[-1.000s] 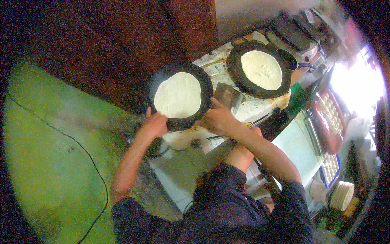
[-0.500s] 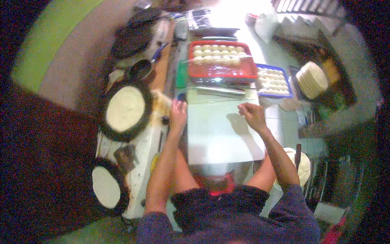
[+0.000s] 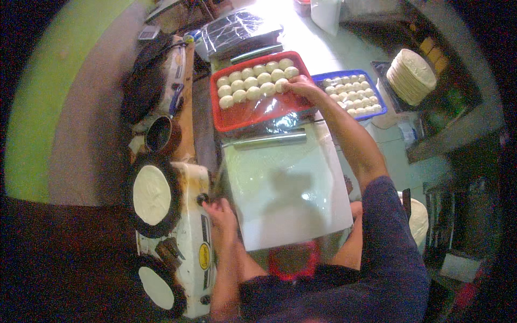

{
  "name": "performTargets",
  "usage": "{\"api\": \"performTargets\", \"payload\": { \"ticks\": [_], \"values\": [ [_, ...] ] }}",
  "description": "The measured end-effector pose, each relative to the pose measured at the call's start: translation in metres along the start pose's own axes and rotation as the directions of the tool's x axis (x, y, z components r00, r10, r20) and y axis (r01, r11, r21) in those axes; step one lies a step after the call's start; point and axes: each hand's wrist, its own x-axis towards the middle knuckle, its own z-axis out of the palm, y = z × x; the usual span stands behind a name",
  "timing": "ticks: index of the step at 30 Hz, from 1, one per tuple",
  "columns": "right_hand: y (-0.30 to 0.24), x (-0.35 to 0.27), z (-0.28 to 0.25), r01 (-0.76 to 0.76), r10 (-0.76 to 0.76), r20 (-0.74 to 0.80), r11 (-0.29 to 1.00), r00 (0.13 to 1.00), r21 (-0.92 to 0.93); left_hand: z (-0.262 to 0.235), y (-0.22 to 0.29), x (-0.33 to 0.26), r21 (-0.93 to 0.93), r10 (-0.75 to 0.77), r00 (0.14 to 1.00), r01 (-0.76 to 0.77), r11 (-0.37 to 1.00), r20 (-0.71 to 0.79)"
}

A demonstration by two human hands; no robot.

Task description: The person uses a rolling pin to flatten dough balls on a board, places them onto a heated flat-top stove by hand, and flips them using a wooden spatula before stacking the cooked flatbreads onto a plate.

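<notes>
Right hand (image 3: 303,90) touches a ball (image 3: 279,85), left hand (image 3: 220,215) is at the knob (image 3: 202,198), grips I cannot tell; light touch should keep the ball round.

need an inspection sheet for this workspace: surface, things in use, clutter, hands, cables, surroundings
Surface: white board, glossy, with a shadow across it
Things in use: dough balls in a red tray, more in a blue tray beside it; one flatbread on each of two dark pans on a white stove
Clutter: saucepan beyond the farther pan; stacked flatbread rounds at right
Hands: right hand at the nearest row's right end, seemingly touching a dough ball; left hand at a stove knob, contact unclear
Cables: nothing seen
Surroundings: bright glare at top
</notes>
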Motion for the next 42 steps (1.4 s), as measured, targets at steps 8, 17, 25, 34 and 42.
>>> {"api": "performTargets", "payload": {
  "ticks": [8,17,25,34,42],
  "values": [
    [0.043,0.062,-0.018,0.05,-0.119,-0.108,0.868,0.987,-0.494,0.083,0.079,0.018,0.376,0.473,0.807,-0.586,0.718,0.354],
    [0.035,-0.157,0.037,0.187,-0.166,0.426,0.982,0.889,-0.008,0.071,0.066,0.055,0.351,0.583,0.777,-0.629,0.694,0.239],
    [0.063,-0.252,0.145,0.338,-0.212,0.267,0.687,0.94,-0.643,0.032,0.135,0.089,0.188,0.501,0.793,-0.582,0.791,0.347],
    [0.061,-0.257,0.211,0.286,-0.287,0.153,0.505,0.945,-0.815,-0.003,0.159,0.02,0.014,0.61,0.697,-0.663,0.748,0.377],
    [0.084,-0.252,0.171,0.232,-0.189,0.137,0.707,0.972,-0.668,-0.022,0.143,-0.043,0.056,0.811,0.416,-0.899,0.433,0.411]
  ]
}}
